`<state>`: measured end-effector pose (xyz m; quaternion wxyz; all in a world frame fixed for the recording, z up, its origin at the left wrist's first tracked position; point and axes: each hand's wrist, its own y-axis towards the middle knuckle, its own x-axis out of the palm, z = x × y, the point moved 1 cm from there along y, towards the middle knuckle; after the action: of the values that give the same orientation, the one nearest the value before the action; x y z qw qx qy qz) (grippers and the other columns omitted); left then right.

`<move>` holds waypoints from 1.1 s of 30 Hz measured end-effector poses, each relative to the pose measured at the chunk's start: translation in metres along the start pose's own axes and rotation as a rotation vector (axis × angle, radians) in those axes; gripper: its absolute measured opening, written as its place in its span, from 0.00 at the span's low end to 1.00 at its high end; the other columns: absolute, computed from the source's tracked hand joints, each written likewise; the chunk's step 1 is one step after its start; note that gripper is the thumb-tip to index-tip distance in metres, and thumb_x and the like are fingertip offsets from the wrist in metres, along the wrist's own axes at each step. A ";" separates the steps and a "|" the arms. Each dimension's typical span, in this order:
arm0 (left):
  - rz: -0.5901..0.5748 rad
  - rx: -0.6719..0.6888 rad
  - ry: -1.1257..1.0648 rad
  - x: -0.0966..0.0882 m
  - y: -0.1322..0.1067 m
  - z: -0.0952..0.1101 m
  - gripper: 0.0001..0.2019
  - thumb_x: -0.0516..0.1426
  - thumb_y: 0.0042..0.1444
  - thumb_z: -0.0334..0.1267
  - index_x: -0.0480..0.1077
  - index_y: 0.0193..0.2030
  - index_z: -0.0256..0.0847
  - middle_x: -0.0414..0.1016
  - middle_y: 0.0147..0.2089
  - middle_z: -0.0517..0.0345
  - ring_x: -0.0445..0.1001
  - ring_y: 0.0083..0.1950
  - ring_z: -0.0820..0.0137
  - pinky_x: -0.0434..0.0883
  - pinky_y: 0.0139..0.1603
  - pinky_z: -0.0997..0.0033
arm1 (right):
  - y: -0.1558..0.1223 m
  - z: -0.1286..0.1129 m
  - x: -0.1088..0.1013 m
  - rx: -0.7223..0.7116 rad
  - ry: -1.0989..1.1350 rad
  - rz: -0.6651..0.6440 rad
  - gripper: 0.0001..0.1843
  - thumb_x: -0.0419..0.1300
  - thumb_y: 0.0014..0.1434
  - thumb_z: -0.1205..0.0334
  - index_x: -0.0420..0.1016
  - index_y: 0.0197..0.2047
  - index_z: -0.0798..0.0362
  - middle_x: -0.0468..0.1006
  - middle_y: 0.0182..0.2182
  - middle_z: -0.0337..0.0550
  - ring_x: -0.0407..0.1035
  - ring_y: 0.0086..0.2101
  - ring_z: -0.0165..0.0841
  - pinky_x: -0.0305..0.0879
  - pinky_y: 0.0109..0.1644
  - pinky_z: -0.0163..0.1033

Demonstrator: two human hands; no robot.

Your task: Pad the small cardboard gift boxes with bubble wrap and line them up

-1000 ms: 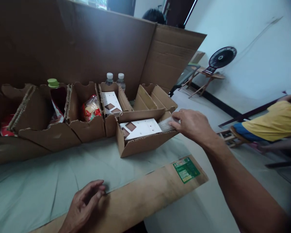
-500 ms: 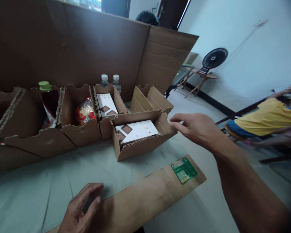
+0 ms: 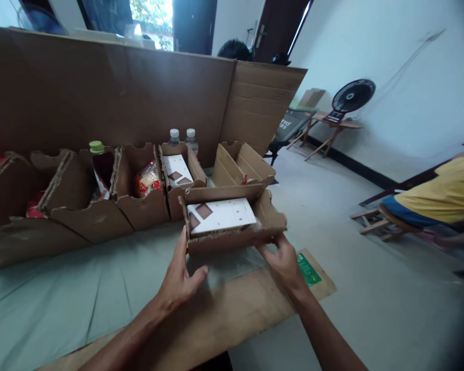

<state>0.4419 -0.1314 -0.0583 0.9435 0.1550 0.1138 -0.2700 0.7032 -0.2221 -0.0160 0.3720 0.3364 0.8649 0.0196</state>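
A small open cardboard box (image 3: 232, 239) with a white carton (image 3: 228, 214) lying inside is held between my two hands, just above the cloth-covered table. My left hand (image 3: 181, 275) presses its fingers against the box's left end, thumb stretched out in front. My right hand (image 3: 282, 257) grips the lower front edge near the right corner, with some fingers hidden beneath. Behind it stands a row of similar open boxes: one holds another white carton (image 3: 178, 170), one a red and clear packet (image 3: 149, 178), one a pouch with a green cap (image 3: 96, 147).
A flat cardboard strip (image 3: 232, 309) with a green label (image 3: 308, 269) lies along the table's front edge. Two clear bottles with white caps (image 3: 191, 133) stand behind the row, before a tall cardboard panel (image 3: 139, 98). A fan (image 3: 353, 96) and a person in a yellow top (image 3: 444, 190) are at the right.
My left hand has moved up from the cardboard strip to the box's left end. My right hand has shifted from its right end to the front lower edge. The box now appears raised.
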 end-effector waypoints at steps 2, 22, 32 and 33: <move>0.024 -0.099 -0.025 -0.016 -0.047 -0.005 0.37 0.59 0.62 0.50 0.56 0.74 0.41 0.66 0.70 0.39 0.66 0.70 0.47 0.62 0.72 0.39 | -0.038 -0.010 0.003 -0.083 -0.059 0.078 0.16 0.63 0.58 0.47 0.76 0.40 0.52 0.82 0.34 0.48 0.77 0.38 0.46 0.75 0.43 0.49; 0.423 -0.437 0.174 -0.111 -0.172 0.005 0.28 0.62 0.57 0.55 0.71 0.59 0.42 0.80 0.51 0.47 0.76 0.59 0.48 0.76 0.59 0.49 | -0.159 -0.067 0.067 -0.142 0.079 0.005 0.24 0.64 0.61 0.45 0.79 0.54 0.51 0.84 0.45 0.54 0.78 0.48 0.52 0.77 0.53 0.57; 0.516 -0.505 0.138 -0.111 -0.172 0.006 0.23 0.62 0.55 0.59 0.71 0.50 0.46 0.79 0.47 0.54 0.79 0.55 0.55 0.79 0.51 0.60 | -0.100 -0.042 0.049 -0.161 0.368 -0.592 0.67 0.79 0.43 0.52 0.48 0.78 0.48 0.55 0.74 0.55 0.54 0.71 0.53 0.58 0.71 0.61; 0.506 -0.502 0.141 -0.108 -0.174 0.006 0.23 0.61 0.56 0.59 0.71 0.50 0.46 0.79 0.48 0.53 0.79 0.55 0.55 0.78 0.51 0.60 | -0.094 -0.043 0.055 -0.166 0.398 -0.621 0.69 0.80 0.40 0.51 0.48 0.78 0.48 0.57 0.73 0.56 0.55 0.70 0.53 0.59 0.71 0.60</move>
<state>0.2583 -0.2223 -0.0602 0.9790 -0.0398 0.1992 0.0197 0.5944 -0.2523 -0.0462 0.2109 0.0165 0.9765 0.0409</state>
